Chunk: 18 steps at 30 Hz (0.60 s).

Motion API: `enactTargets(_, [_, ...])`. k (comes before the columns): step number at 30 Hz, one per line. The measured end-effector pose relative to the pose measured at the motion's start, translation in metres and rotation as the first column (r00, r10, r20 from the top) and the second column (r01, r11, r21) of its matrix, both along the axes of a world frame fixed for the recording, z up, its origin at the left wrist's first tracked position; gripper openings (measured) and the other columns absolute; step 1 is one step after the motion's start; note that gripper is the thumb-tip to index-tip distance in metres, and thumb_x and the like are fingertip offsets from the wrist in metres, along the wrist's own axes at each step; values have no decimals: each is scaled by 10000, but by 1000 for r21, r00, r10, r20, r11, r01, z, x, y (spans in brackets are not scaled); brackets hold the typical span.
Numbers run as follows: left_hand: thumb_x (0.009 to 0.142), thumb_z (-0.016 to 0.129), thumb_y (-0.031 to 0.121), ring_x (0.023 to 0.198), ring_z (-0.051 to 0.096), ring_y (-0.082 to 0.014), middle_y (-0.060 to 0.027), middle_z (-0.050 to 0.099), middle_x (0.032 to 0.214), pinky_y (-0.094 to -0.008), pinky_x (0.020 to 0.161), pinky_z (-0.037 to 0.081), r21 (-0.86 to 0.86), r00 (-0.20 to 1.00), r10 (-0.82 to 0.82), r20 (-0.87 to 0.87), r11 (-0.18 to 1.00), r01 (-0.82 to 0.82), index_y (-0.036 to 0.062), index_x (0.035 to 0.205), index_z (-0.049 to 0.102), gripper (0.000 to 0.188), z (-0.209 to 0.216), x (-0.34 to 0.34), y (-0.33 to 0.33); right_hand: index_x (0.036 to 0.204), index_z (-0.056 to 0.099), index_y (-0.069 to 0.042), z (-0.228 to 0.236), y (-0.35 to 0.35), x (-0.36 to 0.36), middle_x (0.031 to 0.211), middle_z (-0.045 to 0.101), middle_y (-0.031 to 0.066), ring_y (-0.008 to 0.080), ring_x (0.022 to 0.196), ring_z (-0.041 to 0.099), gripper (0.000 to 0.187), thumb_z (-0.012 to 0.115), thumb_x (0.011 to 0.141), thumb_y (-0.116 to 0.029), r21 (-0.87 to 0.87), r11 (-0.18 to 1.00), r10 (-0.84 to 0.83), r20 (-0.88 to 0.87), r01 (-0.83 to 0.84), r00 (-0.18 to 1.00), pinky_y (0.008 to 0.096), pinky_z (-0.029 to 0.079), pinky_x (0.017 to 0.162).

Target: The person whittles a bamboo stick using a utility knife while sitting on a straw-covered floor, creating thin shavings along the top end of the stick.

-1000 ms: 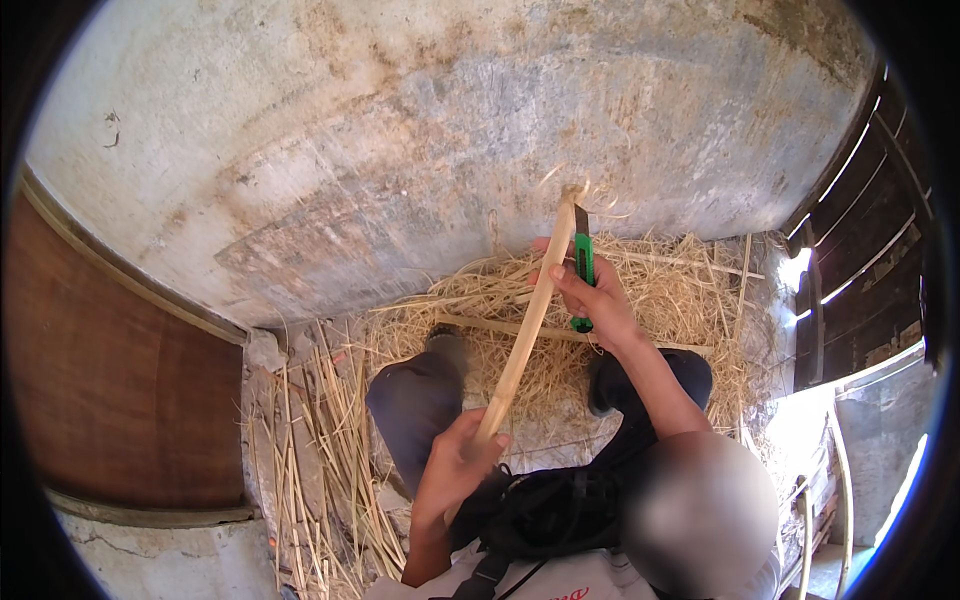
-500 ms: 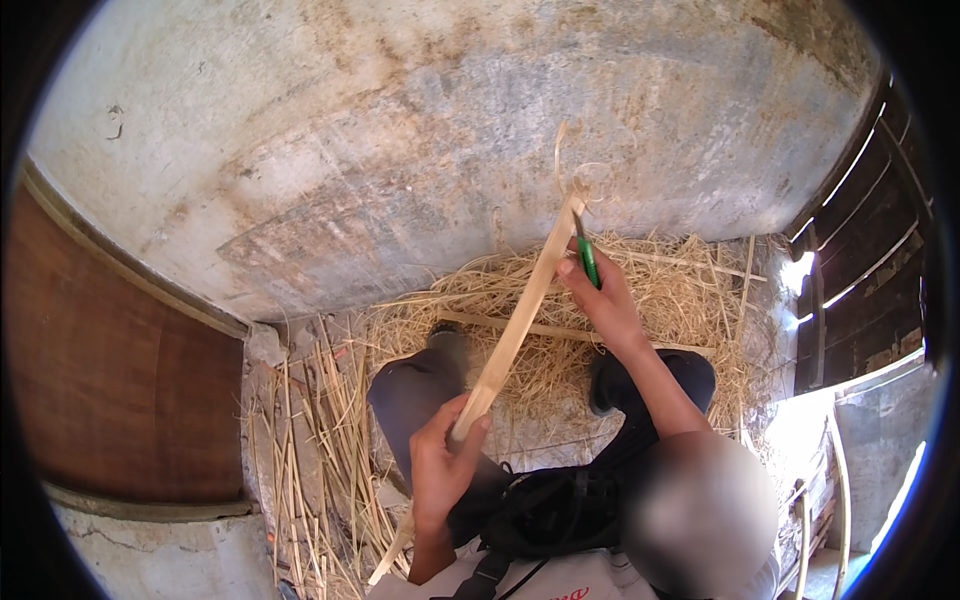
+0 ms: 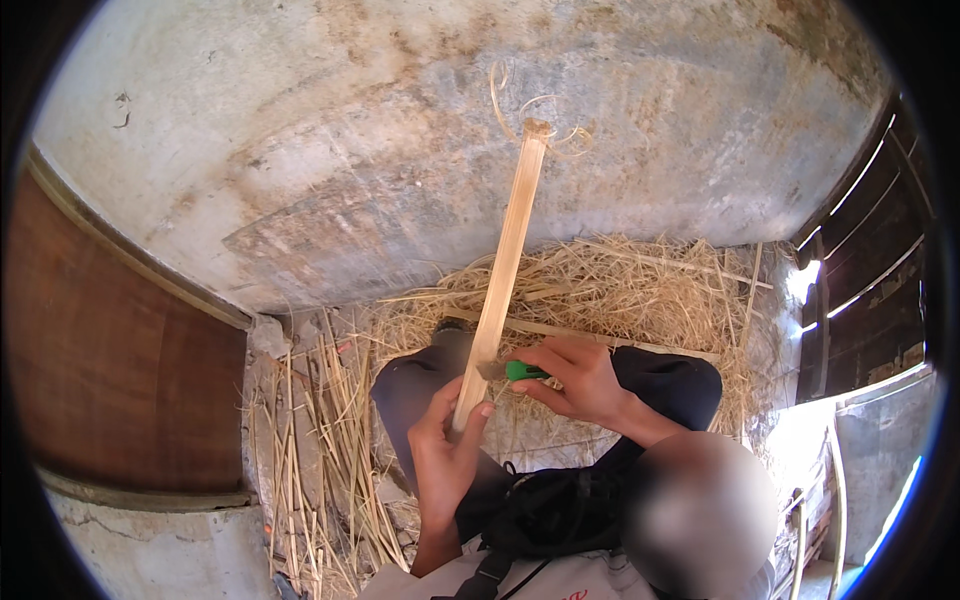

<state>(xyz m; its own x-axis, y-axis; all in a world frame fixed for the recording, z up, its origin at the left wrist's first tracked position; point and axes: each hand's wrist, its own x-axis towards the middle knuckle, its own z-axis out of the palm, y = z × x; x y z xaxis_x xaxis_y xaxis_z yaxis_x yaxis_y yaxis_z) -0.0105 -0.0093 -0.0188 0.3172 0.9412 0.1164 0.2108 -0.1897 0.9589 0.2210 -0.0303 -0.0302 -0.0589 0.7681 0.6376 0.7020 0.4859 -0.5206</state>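
A long pale bamboo strip [image 3: 507, 255] slants upward from my lap, with thin curled shavings [image 3: 503, 90] hanging at its far end. My left hand [image 3: 445, 445] grips the strip near its lower end, thumb and fingers on either side. In my right hand [image 3: 580, 380] is a green-handled knife [image 3: 525, 371]. Its blade lies against the strip's right edge, just above my left hand. Part of the handle is hidden under my right fingers.
Loose shavings [image 3: 640, 290] lie heaped between my feet and the stained wall [image 3: 400, 140]. To the left, several thin bamboo sticks [image 3: 310, 450] are scattered on the floor beside a brown wooden panel [image 3: 130, 350]. Dark slats [image 3: 870, 270] stand at the right.
My right hand and the knife have come down from the strip's far end to near my left hand. The strip's far end has swung up and left.
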Motion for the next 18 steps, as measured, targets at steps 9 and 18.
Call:
enactTargets(9, [1053, 746, 82, 705, 564, -28, -29, 727, 1000, -200, 572, 444, -108, 990, -18, 139, 994, 33, -31, 1426, 631, 407, 1, 4, -2, 1197, 801, -120, -6, -1, -2, 802, 679, 33, 237, 654, 660, 430, 907, 848, -345, 31, 999, -36, 42, 35, 998, 377, 508, 582])
enactTargets(18, [1067, 724, 75, 876, 587, -37, -21, 722, 1064, -205, 747, 455, -262, 980, 6, 201, 964, 48, -53, 1410, 655, 372, 2, 2, -5, 1183, 813, -151, 5, -2, -5, 729, 624, 6, 201, 587, 626, 387, 907, 856, -333, 51, 994, -97, 26, 95, 995, 357, 490, 530])
